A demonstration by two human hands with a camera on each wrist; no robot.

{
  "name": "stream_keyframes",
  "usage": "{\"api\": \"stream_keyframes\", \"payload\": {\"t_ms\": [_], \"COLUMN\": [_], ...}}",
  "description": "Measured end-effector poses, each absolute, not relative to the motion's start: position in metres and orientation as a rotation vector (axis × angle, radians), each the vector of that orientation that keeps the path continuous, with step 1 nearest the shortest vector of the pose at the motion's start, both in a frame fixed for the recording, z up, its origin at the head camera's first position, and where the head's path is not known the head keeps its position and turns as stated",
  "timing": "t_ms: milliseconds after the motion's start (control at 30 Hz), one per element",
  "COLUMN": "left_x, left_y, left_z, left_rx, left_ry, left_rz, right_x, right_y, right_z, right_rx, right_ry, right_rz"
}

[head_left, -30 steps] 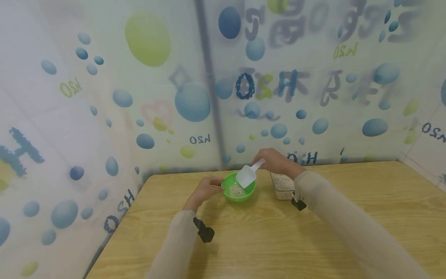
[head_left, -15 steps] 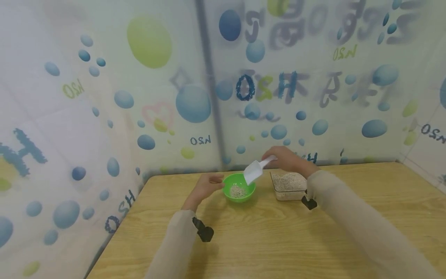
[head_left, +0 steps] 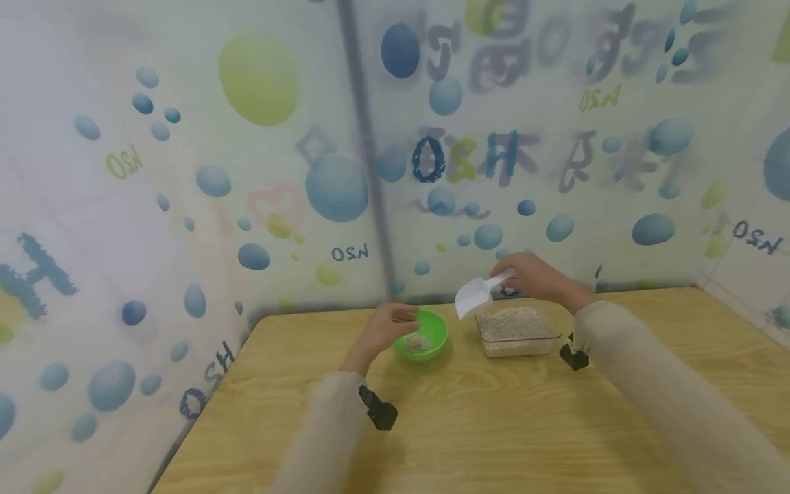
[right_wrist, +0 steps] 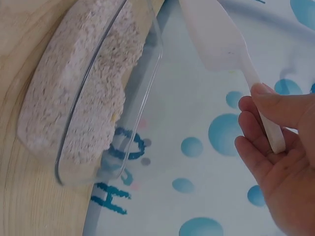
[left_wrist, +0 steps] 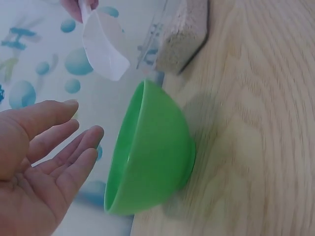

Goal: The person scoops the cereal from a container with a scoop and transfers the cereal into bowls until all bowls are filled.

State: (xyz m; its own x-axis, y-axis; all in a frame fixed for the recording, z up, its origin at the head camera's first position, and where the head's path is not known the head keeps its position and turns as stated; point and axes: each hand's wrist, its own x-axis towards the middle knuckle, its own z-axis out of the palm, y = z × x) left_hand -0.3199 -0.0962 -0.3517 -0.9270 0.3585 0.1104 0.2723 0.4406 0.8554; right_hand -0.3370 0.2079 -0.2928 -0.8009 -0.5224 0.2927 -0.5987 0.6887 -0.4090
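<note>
My right hand (head_left: 532, 276) holds a white scoop (head_left: 474, 296) by its handle, thumb on top and fingers curled beneath in the right wrist view. The scoop hangs above the table between a green bowl (head_left: 437, 336) and a clear rectangular container (head_left: 517, 348). Pale flakes, like oats (head_left: 417, 342), lie in the bottom of the bowl. More of the same flakes (right_wrist: 93, 98) fill much of the container. My left hand (left_wrist: 44, 162) is over the bowl's left side in the head view, fingers loosely bent and apart from the rim in the left wrist view.
The wooden table (head_left: 481, 432) runs back to a wall covering (head_left: 333, 110) printed with blue and green bubbles. Bowl and container stand near the table's back edge, a small gap between them. A black wrist strap (head_left: 378, 409) sits on each sleeve.
My right hand has carried the scoop rightward, from over the bowl to beside the container. My left hand has shifted slightly right, over the bowl's rim.
</note>
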Motion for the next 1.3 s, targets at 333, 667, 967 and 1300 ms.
{"api": "stream_keyframes", "payload": {"t_ms": [333, 667, 967, 1300], "left_x": [-0.322, -0.325, -0.327, -0.326], "left_y": [-0.056, -0.019, 0.005, 0.02], "left_z": [-0.353, -0.361, -0.368, -0.377], "left_rx": [0.648, 0.663, 0.524, 0.488], "left_ry": [2.542, 2.524, 2.595, 2.601], "left_rz": [1.501, 1.56, 1.493, 1.483], "right_x": [-0.334, -0.33, -0.333, -0.339], "right_y": [0.238, 0.256, 0.269, 0.271], "right_z": [-0.294, -0.295, -0.296, -0.285], "right_rx": [0.826, 0.774, 0.764, 0.737], "right_ry": [-2.788, -2.824, -2.843, -2.871], "right_rz": [0.716, 0.638, 0.538, 0.449]}}
